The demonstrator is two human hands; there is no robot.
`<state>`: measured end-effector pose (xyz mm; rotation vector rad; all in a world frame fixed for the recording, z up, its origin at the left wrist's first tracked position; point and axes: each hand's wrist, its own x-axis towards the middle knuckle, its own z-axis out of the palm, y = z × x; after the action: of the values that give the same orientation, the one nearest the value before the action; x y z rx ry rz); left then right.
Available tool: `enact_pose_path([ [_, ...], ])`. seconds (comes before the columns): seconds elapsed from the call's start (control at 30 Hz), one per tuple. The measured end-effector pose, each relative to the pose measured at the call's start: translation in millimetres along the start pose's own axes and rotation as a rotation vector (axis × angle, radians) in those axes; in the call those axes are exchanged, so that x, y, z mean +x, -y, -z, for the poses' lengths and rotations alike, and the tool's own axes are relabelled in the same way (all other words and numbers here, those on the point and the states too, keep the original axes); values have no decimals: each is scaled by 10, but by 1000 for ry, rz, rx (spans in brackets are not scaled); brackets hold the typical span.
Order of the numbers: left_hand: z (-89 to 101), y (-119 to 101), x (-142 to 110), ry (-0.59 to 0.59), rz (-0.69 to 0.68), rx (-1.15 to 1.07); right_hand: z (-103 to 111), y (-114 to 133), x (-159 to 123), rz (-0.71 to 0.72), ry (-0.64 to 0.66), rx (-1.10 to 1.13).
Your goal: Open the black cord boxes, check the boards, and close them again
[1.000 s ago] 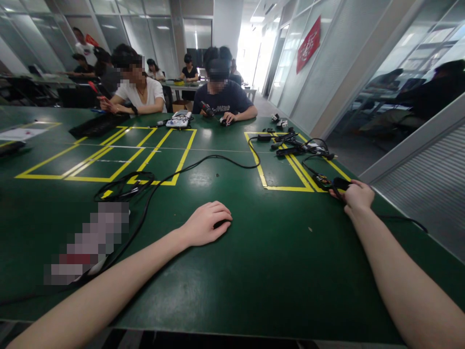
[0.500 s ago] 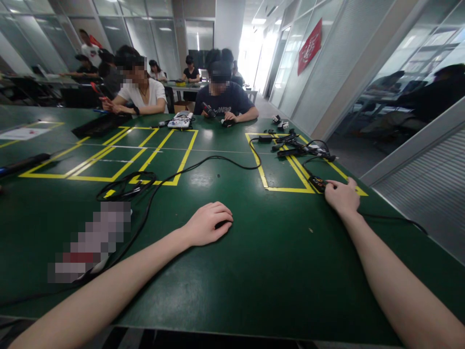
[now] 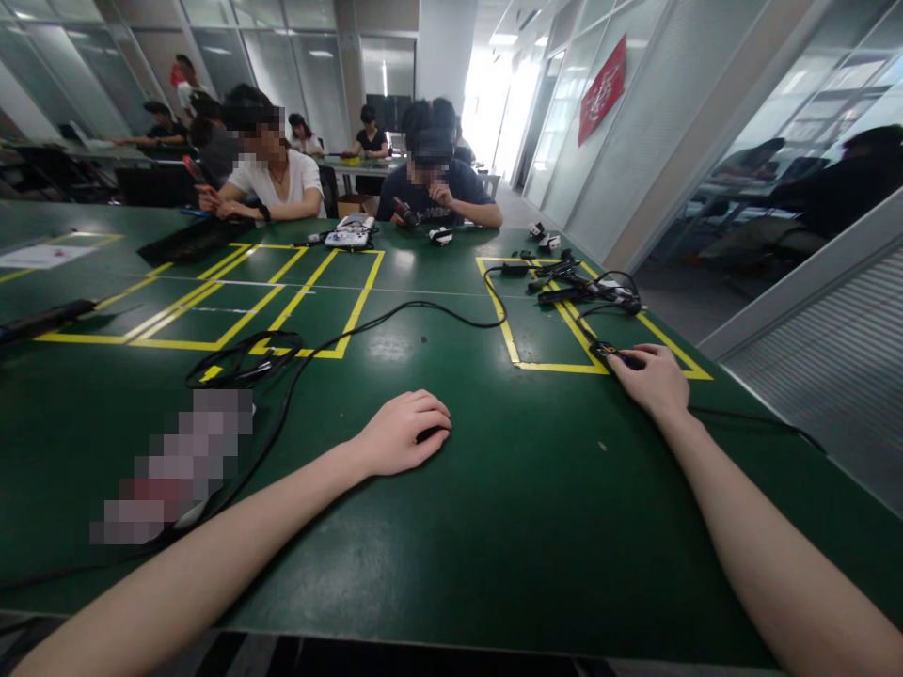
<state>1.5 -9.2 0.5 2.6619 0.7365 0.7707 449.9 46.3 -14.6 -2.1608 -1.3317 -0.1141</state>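
Observation:
Palm down on the green table (image 3: 395, 555), my left hand (image 3: 405, 432) rests with loosely curved fingers and holds nothing visible. Further right, my right hand (image 3: 653, 381) has its thumb and fingers around a small black corded device (image 3: 605, 351) with orange-yellow marks. Most of that device is covered by my hand, and its exact kind is unclear. A black cable runs from it towards a heap of black cables and plugs (image 3: 564, 277). Another black cable (image 3: 762, 417) trails from behind my right wrist to the table's right edge.
Yellow tape outlines (image 3: 557, 367) mark the table. Left lie a coiled black cable (image 3: 246, 362) and a blurred-out long object (image 3: 190, 461). Opposite sit two people, near a white device (image 3: 351, 231) and a black tray (image 3: 194, 242). A glass partition (image 3: 811, 376) stands right.
My right hand has shifted slightly left, and its fingers have come over the black device. My left hand stays put. The person opposite has raised one hand towards the face.

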Motion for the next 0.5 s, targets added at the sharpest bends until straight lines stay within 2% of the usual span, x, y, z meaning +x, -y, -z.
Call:
enact_pose_path([
  [0.33,2,-2,-5,8,5,8,64,83,-24,81,-81,41],
  [0.5,5,-4,-5,3,0,16,40,-37,13,5,-121,-43],
])
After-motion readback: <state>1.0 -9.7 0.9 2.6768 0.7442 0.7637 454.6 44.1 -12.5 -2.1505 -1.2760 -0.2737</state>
